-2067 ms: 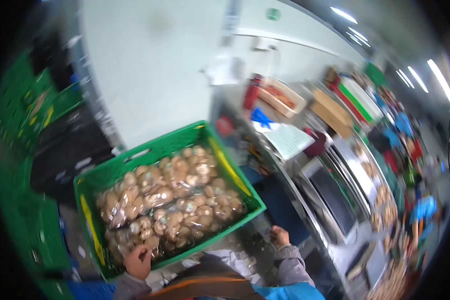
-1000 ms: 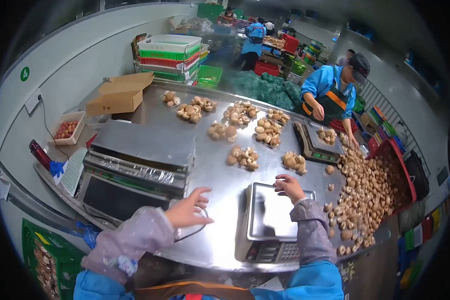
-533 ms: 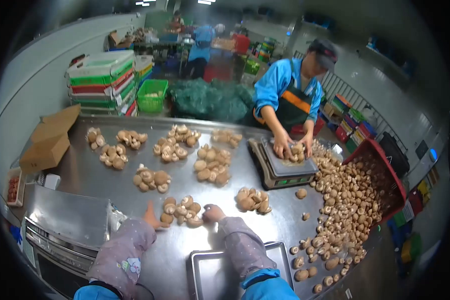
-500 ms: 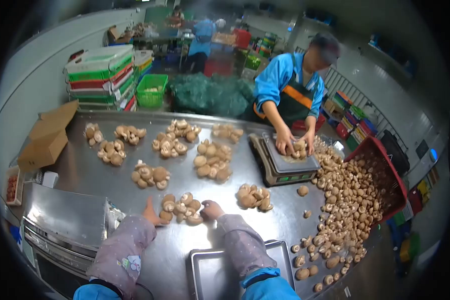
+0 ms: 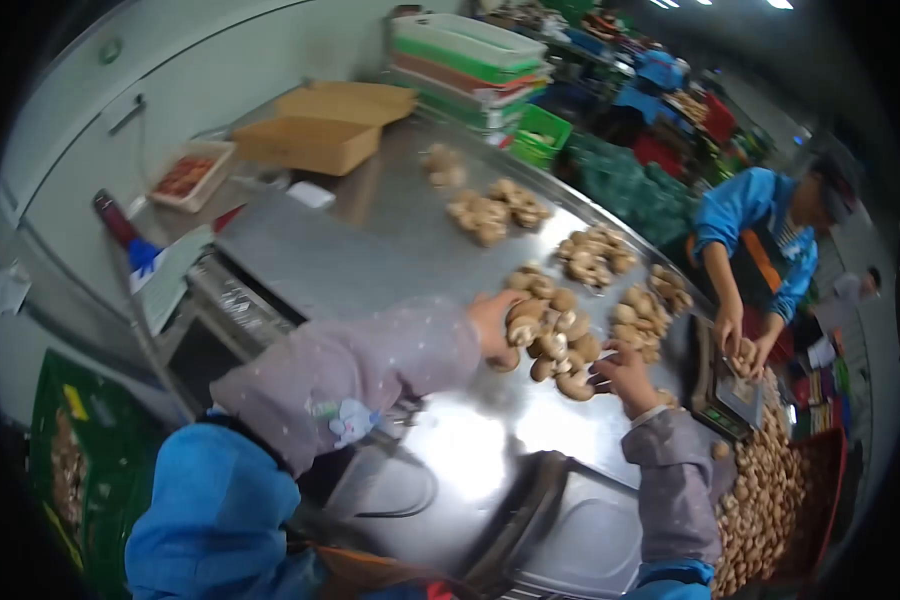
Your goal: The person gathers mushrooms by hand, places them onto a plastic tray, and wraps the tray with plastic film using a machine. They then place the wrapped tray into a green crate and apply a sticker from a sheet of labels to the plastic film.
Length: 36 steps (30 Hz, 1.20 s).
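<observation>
A cluster of brown shiitake mushrooms (image 5: 558, 345) is gathered between my two hands over the metal table (image 5: 355, 265). My left hand (image 5: 494, 328) is closed around its left side, with the thumb and part of the fingers hidden behind the caps. On the right side, my right hand (image 5: 630, 378) curls its fingers in against the lower mushrooms. Just beyond are more piles: one mushroom pile (image 5: 640, 320) to the right and another mushroom pile (image 5: 592, 255) farther back. Below my hands sits a shallow metal tray (image 5: 585, 530) with a dark edge beside it.
Across the table a co-worker (image 5: 755, 225) handles mushrooms on a weighing scale (image 5: 727, 385). Loose mushrooms (image 5: 770, 500) spread out of a red crate (image 5: 825, 495) at right. A cardboard box (image 5: 310, 145), a small basket (image 5: 190, 175) and stacked crates (image 5: 467, 65) stand at the left and back.
My view has swung left and tilted. Both hands have closed in on the mushroom pile, which is now bunched between them. The co-worker still handles mushrooms on the scale.
</observation>
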### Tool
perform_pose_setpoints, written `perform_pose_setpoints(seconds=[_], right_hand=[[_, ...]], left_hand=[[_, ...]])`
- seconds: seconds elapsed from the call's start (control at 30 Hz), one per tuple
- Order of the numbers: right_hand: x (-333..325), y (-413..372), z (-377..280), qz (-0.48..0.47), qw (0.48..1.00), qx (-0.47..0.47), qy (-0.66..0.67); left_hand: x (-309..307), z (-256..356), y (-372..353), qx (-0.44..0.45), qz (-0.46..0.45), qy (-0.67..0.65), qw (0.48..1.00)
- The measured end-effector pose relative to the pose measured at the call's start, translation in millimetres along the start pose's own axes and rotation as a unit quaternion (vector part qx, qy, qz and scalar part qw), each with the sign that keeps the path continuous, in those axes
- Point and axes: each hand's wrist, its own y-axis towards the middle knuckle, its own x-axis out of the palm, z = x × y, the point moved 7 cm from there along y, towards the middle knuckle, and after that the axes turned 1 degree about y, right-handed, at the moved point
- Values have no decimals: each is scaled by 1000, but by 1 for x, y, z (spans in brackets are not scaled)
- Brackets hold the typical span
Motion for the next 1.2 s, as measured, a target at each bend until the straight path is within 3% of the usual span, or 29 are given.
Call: perform_pose_setpoints(seconds=[0.07, 0.23, 0.33, 0.4, 0.47, 0.53, 0.57, 0.6, 0.67, 0.7, 0.73, 0.8, 0.9, 0.93, 1.0, 1.1, 1.13, 1.2], right_hand=[[44, -5, -31, -33, 999, -4, 6], [196, 24, -66, -62, 998, -31, 12], [270, 72, -52, -43, 998, -46, -10], [300, 95, -45, -9, 997, -50, -66], [308, 112, -32, 29, 994, -56, -88], [317, 104, -39, 17, 981, -67, -179], [314, 92, -45, 22, 975, 5, -220], [316, 79, -59, 32, 975, 11, -221], [316, 57, -109, 142, 895, -177, -385], [324, 52, -128, 101, 918, -226, -310], [330, 50, -143, 100, 917, -220, -319], [365, 39, -182, 9, 863, -363, -350], [376, 71, -160, -90, 911, -225, -333], [379, 75, -162, -85, 881, -264, -384], [375, 71, -164, -94, 889, -272, -356], [356, 79, -153, -82, 952, -215, -204], [350, 83, -147, -100, 981, -144, -78], [351, 91, -132, -106, 986, -109, -71]], left_hand=[[-41, -6, -21, 18, -9, 57, 998], [-157, -96, -70, 12, -11, 82, 996], [-207, -145, -83, -2, -6, 118, 993], [-227, -178, -69, 6, 12, 172, 985], [-234, -207, -61, 13, 23, 120, 992], [-232, -217, -59, 43, -32, 91, 994], [-234, -227, -55, 30, -21, 91, 995], [-237, -234, -52, 16, -10, 91, 996], [-247, -221, -60, 20, 19, 141, 990], [-258, -196, -70, 86, 52, 114, 988], [-264, -177, -75, 149, 88, 83, 981], [-241, -170, -57, 117, 84, 95, 985], [-223, -168, -43, 88, 47, 166, 981], [-215, -173, -42, 81, 7, 215, 973], [-212, -185, -42, 87, -17, 174, 981], [-216, -196, -47, 132, -39, 89, 986], [-214, -201, -49, 126, -49, 90, 987], [-220, -202, -54, 153, 2, 42, 987]])
